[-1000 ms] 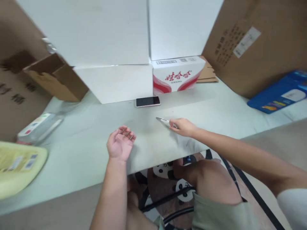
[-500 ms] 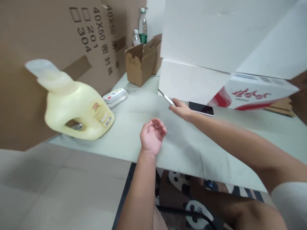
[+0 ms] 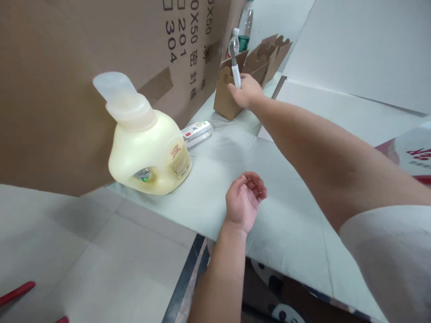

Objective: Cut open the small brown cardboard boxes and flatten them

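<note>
Nearest, the left hand (image 3: 243,204) lies palm up on the pale table (image 3: 286,224), its fingers loosely curled around nothing. Past the yellow detergent jug (image 3: 148,148), the right hand (image 3: 245,92) grips a slim knife (image 3: 235,67) by its white handle, at the rim of a small open cardboard box (image 3: 224,96). The blade is grey. The knife stands almost upright, tip up and leaning slightly left.

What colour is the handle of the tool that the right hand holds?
The tool in the right hand has a white handle; the head view shows it best.
</note>
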Demonstrator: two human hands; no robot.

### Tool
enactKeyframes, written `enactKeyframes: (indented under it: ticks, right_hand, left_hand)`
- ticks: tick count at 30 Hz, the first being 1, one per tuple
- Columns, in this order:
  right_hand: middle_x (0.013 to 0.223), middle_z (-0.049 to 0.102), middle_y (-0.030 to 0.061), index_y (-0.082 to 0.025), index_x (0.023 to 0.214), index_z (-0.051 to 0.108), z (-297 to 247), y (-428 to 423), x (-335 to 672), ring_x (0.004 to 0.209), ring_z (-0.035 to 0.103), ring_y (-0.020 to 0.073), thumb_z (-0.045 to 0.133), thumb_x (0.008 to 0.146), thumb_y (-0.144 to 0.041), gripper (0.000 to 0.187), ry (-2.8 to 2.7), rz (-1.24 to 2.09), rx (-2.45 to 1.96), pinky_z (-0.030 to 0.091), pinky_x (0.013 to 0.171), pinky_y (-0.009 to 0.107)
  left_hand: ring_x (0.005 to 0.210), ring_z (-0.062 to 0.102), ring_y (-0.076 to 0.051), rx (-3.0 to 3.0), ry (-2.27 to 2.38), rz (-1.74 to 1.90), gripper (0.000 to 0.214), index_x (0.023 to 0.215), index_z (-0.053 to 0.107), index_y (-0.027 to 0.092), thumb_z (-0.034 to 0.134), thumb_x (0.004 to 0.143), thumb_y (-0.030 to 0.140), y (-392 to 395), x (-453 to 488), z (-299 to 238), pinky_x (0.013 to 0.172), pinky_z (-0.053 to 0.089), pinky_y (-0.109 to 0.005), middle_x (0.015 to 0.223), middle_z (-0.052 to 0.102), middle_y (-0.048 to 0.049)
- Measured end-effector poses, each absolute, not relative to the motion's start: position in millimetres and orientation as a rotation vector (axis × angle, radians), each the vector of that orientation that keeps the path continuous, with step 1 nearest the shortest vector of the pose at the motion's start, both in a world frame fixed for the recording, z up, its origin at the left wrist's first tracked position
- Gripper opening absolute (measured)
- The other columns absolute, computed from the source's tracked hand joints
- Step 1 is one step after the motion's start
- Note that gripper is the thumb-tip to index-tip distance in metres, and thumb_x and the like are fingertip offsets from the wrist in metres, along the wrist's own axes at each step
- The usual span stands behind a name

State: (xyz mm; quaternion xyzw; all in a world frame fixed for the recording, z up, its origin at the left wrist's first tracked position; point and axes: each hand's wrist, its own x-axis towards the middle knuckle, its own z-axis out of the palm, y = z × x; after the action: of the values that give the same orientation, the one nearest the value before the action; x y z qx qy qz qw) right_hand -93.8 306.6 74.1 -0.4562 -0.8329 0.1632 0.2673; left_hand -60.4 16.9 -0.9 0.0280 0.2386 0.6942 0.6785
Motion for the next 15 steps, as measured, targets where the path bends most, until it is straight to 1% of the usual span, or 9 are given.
enactKeyframes:
  ticks: [2,4,6,8,10,11,13,14,15]
  right_hand:
    - [0.14,0.056,0.0147,-0.012,0.111,0.061,70.0,303.2,-87.5,0.132,0.056,0.0287,0.053,0.097,-0.04,0.032,-2.207,0.439,-1.237,0.036,0.12,0.049]
    - [0.122,0.064,0.0119,-0.015,0.106,0.061,64.6,294.9,-77.8,0.125,0.06,0.029,0.054,0.097,-0.041,0.029,-2.163,0.451,-1.2,0.041,0.115,0.05]
    - [0.111,0.067,0.0107,-0.016,0.103,0.061,61.5,281.5,-64.9,0.118,0.063,0.0293,0.055,0.096,-0.043,0.029,-2.123,0.481,-1.152,0.045,0.11,0.051]
    - [0.106,0.068,0.01,-0.016,0.099,0.061,62.2,261.6,-47.0,0.109,0.066,0.0277,0.054,0.095,-0.044,0.029,-2.09,0.534,-1.119,0.049,0.106,0.05]
    - [0.103,0.069,0.0092,-0.017,0.091,0.062,66.1,233.9,-20.0,0.094,0.07,0.0241,0.053,0.096,-0.045,0.03,-2.077,0.621,-1.061,0.054,0.097,0.046]
    - [0.101,0.069,0.0085,-0.017,0.087,0.063,68.4,216.5,-1.8,0.086,0.07,0.0217,0.052,0.096,-0.047,0.033,-2.076,0.672,-1.01,0.057,0.09,0.044]
    - [0.096,0.069,0.0072,-0.018,0.08,0.064,71.3,174.9,45.9,0.071,0.067,0.0178,0.05,0.097,-0.052,0.04,-2.073,0.741,-0.879,0.06,0.076,0.039]
    - [0.093,0.07,0.0068,-0.019,0.078,0.065,70.9,151.1,74.9,0.069,0.067,0.0177,0.049,0.097,-0.054,0.043,-2.034,0.742,-0.849,0.059,0.07,0.037]
    - [0.091,0.071,0.007,-0.021,0.074,0.065,68.6,126.1,106.4,0.071,0.068,0.019,0.049,0.097,-0.055,0.044,-1.996,0.694,-0.858,0.059,0.069,0.037]
  left_hand:
    - [0.06,0.054,-0.014,0.06,0.545,1.573,0.019,0.074,0.063,0.016,0.054,0.08,0.031,18.1,-61.8,-0.8,0.063,0.042,-0.026,0.068,0.055,-0.0033]
    - [0.06,0.053,-0.013,0.056,0.561,1.595,0.018,0.074,0.062,0.016,0.055,0.078,0.032,18.2,-61.8,-0.3,0.063,0.042,-0.026,0.068,0.054,-0.0026]
    - [0.059,0.051,-0.012,0.058,0.614,1.66,0.017,0.073,0.061,0.017,0.057,0.076,0.033,17.3,-60.2,-0.7,0.062,0.041,-0.025,0.067,0.052,-0.0013]
    - [0.059,0.049,-0.012,0.076,0.713,1.78,0.017,0.073,0.06,0.018,0.058,0.074,0.035,16.2,-58.1,-2.8,0.061,0.04,-0.025,0.066,0.049,0.0002]
    - [0.06,0.047,-0.012,0.128,0.86,1.942,0.016,0.073,0.057,0.019,0.058,0.073,0.035,15.5,-57.0,-6.9,0.06,0.038,-0.024,0.066,0.046,0.0016]
    - [0.061,0.047,-0.012,0.17,0.96,2.032,0.015,0.072,0.055,0.02,0.058,0.074,0.035,15.3,-57.2,-9.5,0.06,0.037,-0.024,0.067,0.046,0.0019]
    - [0.067,0.049,-0.013,0.266,1.196,2.201,0.013,0.074,0.051,0.021,0.056,0.077,0.032,14.9,-58.8,-14.9,0.065,0.039,-0.025,0.072,0.047,0.0016]
    - [0.073,0.052,-0.013,0.318,1.313,2.263,0.011,0.076,0.052,0.021,0.055,0.08,0.031,14.3,-59.8,-17.1,0.071,0.04,-0.026,0.077,0.049,0.001]
    - [0.082,0.055,-0.014,0.376,1.411,2.304,0.009,0.081,0.053,0.022,0.054,0.084,0.03,13.2,-60.2,-18.7,0.078,0.041,-0.027,0.083,0.052,0.0003]
